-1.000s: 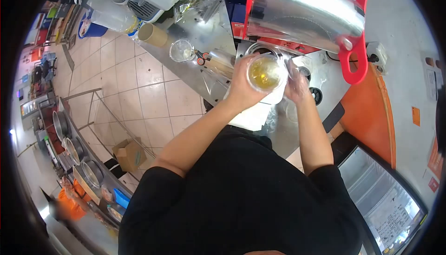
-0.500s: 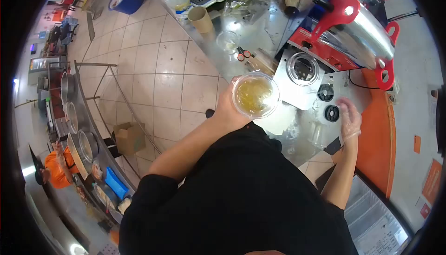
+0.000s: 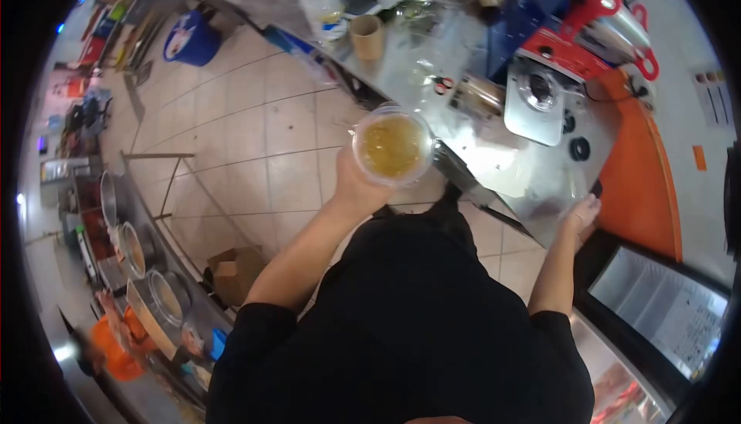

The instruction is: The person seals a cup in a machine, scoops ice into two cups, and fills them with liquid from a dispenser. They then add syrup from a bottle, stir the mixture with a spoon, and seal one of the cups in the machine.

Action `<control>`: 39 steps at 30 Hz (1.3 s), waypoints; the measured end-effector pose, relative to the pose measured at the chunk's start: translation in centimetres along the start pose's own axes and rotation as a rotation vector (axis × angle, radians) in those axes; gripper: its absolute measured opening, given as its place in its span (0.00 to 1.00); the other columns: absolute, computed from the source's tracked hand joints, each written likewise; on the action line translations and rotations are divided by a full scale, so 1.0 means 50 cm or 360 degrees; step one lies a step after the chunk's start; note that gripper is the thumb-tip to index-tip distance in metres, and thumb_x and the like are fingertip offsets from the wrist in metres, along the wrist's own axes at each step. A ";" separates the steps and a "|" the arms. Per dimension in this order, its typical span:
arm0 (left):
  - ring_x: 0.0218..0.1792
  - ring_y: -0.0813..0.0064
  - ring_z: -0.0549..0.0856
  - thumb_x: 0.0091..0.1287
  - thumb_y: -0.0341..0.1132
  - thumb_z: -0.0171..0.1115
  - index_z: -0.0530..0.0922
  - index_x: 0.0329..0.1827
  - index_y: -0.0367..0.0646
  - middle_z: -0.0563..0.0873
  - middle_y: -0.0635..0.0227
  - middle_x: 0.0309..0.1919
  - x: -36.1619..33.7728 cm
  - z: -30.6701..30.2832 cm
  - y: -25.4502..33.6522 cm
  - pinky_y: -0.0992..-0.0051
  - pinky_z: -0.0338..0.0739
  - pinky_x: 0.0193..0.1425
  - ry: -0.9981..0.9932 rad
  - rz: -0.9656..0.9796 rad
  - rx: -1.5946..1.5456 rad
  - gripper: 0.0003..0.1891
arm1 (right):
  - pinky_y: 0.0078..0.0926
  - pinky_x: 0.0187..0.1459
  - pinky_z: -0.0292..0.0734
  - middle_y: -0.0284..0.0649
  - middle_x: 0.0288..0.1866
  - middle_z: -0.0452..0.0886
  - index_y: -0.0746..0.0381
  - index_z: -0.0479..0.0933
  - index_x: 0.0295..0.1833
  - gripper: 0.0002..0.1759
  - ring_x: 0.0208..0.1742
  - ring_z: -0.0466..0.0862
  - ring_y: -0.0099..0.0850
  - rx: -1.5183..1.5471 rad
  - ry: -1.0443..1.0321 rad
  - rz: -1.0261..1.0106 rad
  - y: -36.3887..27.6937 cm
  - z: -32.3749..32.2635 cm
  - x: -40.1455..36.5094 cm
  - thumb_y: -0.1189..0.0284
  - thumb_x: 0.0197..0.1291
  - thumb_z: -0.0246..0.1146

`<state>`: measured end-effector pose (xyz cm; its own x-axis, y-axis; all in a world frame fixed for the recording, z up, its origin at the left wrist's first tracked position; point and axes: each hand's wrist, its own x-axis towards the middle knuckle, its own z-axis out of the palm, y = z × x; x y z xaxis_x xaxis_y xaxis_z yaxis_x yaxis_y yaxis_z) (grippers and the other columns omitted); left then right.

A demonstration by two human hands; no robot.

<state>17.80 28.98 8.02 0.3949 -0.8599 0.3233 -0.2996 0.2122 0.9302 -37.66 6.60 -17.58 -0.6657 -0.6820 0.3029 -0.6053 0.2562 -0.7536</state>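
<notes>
The clear plastic cup of yellow liquid (image 3: 392,146) is resting in the left grip (image 3: 356,175), which is wrapping its side and holding it over the tiled floor (image 3: 289,138), near the desk's edge. The desk (image 3: 540,184) is stretching away to that grip's right, bearing a red machine (image 3: 567,52) well beyond it. A metal plate (image 3: 532,127) is lying nearer, a cardboard tube (image 3: 367,42) is standing ahead, and scissors (image 3: 443,85) are lying ahead and right. The right grip (image 3: 584,212) is hovering by the desk's corner; blur is hiding whether it is open or closed. Compared with half a second ago, the cup is sitting farther from the plate, so the left grip alone is carrying it clear of the machine.
</notes>
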 end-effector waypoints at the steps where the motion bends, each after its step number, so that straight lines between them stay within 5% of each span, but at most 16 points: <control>1: 0.51 0.72 0.88 0.56 0.27 0.85 0.80 0.62 0.36 0.90 0.62 0.52 -0.010 -0.024 -0.005 0.70 0.83 0.57 -0.0018 -0.0025 -0.0087 0.31 | 0.44 0.72 0.73 0.52 0.67 0.81 0.69 0.76 0.69 0.26 0.65 0.82 0.49 -0.0208 0.0088 -0.0022 -0.112 -0.028 -0.044 0.61 0.78 0.57; 4: 0.55 0.67 0.88 0.56 0.29 0.82 0.77 0.65 0.37 0.88 0.59 0.55 -0.041 -0.113 -0.003 0.68 0.81 0.61 -0.0070 -0.0142 0.0033 0.32 | 0.42 0.71 0.72 0.50 0.63 0.83 0.70 0.77 0.67 0.25 0.64 0.83 0.44 0.0539 -0.0067 -0.0434 -0.352 -0.035 -0.198 0.60 0.77 0.58; 10: 0.55 0.66 0.88 0.56 0.30 0.82 0.78 0.65 0.37 0.88 0.59 0.55 -0.080 -0.257 0.028 0.68 0.81 0.61 0.0127 -0.0109 0.0157 0.32 | 0.46 0.67 0.74 0.48 0.60 0.84 0.67 0.79 0.64 0.24 0.65 0.82 0.44 0.1430 -0.1374 -0.1408 -0.831 -0.160 -0.577 0.59 0.77 0.58; 12: 0.55 0.68 0.88 0.56 0.28 0.82 0.79 0.64 0.36 0.89 0.60 0.54 -0.085 -0.300 0.029 0.68 0.81 0.61 0.0198 -0.0093 0.0214 0.32 | 0.51 0.68 0.73 0.48 0.61 0.84 0.64 0.80 0.64 0.24 0.68 0.80 0.49 0.1131 -0.1530 -0.2196 -0.949 -0.196 -0.640 0.60 0.72 0.61; 20: 0.58 0.58 0.87 0.54 0.35 0.84 0.76 0.66 0.40 0.85 0.57 0.56 -0.083 -0.469 0.006 0.64 0.81 0.61 0.0432 -0.0180 0.0449 0.36 | 0.57 0.81 0.57 0.44 0.78 0.75 0.58 0.72 0.77 0.39 0.80 0.71 0.49 0.1193 -0.1997 -0.3074 -1.140 -0.109 -0.910 0.48 0.68 0.65; 28: 0.61 0.53 0.84 0.56 0.34 0.79 0.74 0.69 0.40 0.82 0.53 0.60 0.012 -0.647 -0.106 0.61 0.79 0.65 0.1003 -0.0310 0.0642 0.36 | 0.64 0.83 0.45 0.46 0.84 0.67 0.61 0.66 0.81 0.49 0.84 0.65 0.46 0.1116 -0.2278 -0.3163 -1.320 0.020 -1.128 0.54 0.57 0.73; 30: 0.61 0.51 0.84 0.57 0.36 0.78 0.74 0.70 0.39 0.81 0.51 0.60 0.041 -0.708 -0.141 0.60 0.78 0.66 0.1070 -0.0189 0.0722 0.36 | 0.61 0.83 0.49 0.47 0.79 0.72 0.63 0.73 0.76 0.43 0.83 0.67 0.46 0.1391 -0.2401 -0.3216 -1.376 0.073 -1.168 0.56 0.55 0.73; 32: 0.60 0.59 0.85 0.55 0.41 0.83 0.74 0.69 0.37 0.80 0.56 0.61 0.054 -0.776 -0.192 0.62 0.81 0.63 0.1174 -0.0226 0.0944 0.40 | 0.57 0.79 0.63 0.46 0.67 0.83 0.64 0.84 0.60 0.28 0.77 0.76 0.44 0.1948 -0.2810 -0.3395 -1.451 0.144 -1.197 0.61 0.56 0.76; 33: 0.60 0.57 0.84 0.54 0.42 0.84 0.74 0.68 0.37 0.80 0.56 0.60 0.083 -0.805 -0.162 0.61 0.80 0.64 0.1198 -0.0162 0.1061 0.40 | 0.52 0.73 0.74 0.45 0.55 0.87 0.64 0.86 0.49 0.16 0.67 0.84 0.43 0.2175 -0.2915 -0.3115 -1.510 0.165 -1.207 0.68 0.58 0.74; 34: 0.60 0.57 0.84 0.54 0.42 0.84 0.74 0.68 0.37 0.80 0.56 0.60 0.101 -0.832 -0.162 0.61 0.80 0.64 0.1264 -0.0176 0.1105 0.40 | 0.50 0.68 0.78 0.47 0.52 0.88 0.65 0.85 0.50 0.14 0.61 0.88 0.45 0.2266 -0.2988 -0.2959 -1.559 0.203 -1.217 0.72 0.60 0.70; 37: 0.61 0.54 0.83 0.55 0.41 0.85 0.73 0.69 0.39 0.80 0.55 0.60 0.140 -0.902 -0.174 0.60 0.78 0.65 0.1546 -0.0451 0.1185 0.40 | 0.51 0.69 0.75 0.51 0.58 0.87 0.67 0.83 0.57 0.19 0.64 0.85 0.49 0.2107 -0.3004 -0.2656 -1.654 0.290 -1.289 0.71 0.61 0.68; 39: 0.61 0.55 0.83 0.55 0.41 0.85 0.73 0.69 0.40 0.80 0.55 0.61 0.159 -0.951 -0.187 0.60 0.78 0.65 0.1691 -0.0492 0.1282 0.40 | 0.53 0.75 0.66 0.56 0.69 0.81 0.70 0.79 0.66 0.28 0.75 0.77 0.53 0.2057 -0.2769 -0.2569 -1.724 0.291 -1.382 0.65 0.64 0.66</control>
<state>65.03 42.24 10.13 0.8983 0.0223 0.4389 -0.3518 -0.5620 0.7486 66.85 21.71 17.95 0.7032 0.2898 0.6492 0.6997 -0.4441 -0.5597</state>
